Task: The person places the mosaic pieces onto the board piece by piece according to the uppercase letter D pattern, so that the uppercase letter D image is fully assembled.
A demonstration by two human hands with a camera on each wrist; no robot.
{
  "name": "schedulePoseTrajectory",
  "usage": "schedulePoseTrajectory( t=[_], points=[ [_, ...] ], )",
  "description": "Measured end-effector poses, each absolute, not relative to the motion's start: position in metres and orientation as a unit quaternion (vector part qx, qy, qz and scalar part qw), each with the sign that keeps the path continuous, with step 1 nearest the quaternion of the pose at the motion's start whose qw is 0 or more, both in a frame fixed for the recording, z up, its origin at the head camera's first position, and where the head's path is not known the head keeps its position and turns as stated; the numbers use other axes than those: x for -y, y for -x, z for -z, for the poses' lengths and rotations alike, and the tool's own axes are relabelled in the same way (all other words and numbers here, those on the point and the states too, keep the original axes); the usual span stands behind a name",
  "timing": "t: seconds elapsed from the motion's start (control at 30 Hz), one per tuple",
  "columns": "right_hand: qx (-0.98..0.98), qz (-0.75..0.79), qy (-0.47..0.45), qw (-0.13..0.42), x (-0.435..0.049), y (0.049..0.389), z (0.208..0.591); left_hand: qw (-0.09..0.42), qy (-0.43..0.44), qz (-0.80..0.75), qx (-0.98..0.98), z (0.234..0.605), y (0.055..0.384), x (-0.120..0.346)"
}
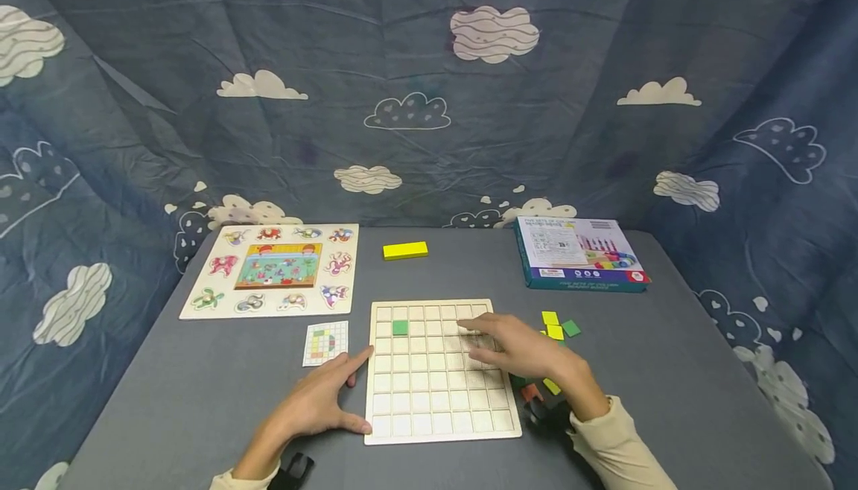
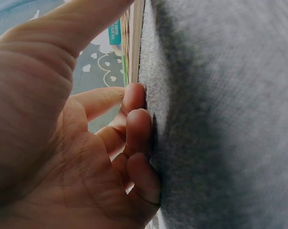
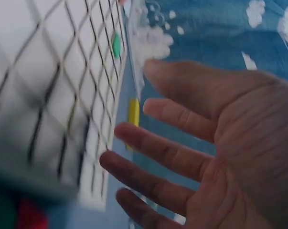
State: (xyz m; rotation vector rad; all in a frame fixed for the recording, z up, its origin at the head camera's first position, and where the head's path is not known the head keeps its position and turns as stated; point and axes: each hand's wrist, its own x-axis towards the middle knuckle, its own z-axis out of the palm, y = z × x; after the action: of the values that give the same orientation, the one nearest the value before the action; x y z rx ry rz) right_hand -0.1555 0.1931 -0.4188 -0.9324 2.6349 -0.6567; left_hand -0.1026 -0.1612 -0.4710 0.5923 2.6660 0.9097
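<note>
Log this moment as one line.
left hand: touching left edge of grid board | right hand: over board, holding nothing | green tile: upper left of board | loose tiles: right of board

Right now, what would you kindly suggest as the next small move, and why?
Perhaps reach the right hand toward loose tiles beside the board: that hand looks empty, and the board, touched by the left hand, shows one green tile.

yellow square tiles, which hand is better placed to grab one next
Likely the right hand: it's empty and nearer the yellow square tiles, while the left hand touches the pale wooden grid board.
</note>
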Motion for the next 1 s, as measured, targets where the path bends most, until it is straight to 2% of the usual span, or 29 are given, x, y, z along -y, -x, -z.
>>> schedulePoseTrajectory(
  t=[0.3, 0.47, 0.7, 1.0],
  points=[
    [-0.911, 0.31, 0.24, 0.125, -0.269, 0.171, 0.413, 0.13, -0.205, -0.312, -0.918, 0.468, 0.106, 0.161],
    [-0.917, 0.305, 0.213, 0.142, -0.299, 0.174, 0.418, 0.139, -0.206, -0.316, -0.916, 0.47, 0.103, 0.161],
    [-0.911, 0.33, 0.185, 0.162, -0.325, 0.175, 0.421, 0.126, -0.208, -0.314, -0.918, 0.472, 0.1, 0.163],
    [-0.917, 0.321, 0.161, 0.175, -0.344, 0.176, 0.431, 0.139, -0.201, -0.324, -0.914, 0.472, 0.102, 0.161]
  ],
)
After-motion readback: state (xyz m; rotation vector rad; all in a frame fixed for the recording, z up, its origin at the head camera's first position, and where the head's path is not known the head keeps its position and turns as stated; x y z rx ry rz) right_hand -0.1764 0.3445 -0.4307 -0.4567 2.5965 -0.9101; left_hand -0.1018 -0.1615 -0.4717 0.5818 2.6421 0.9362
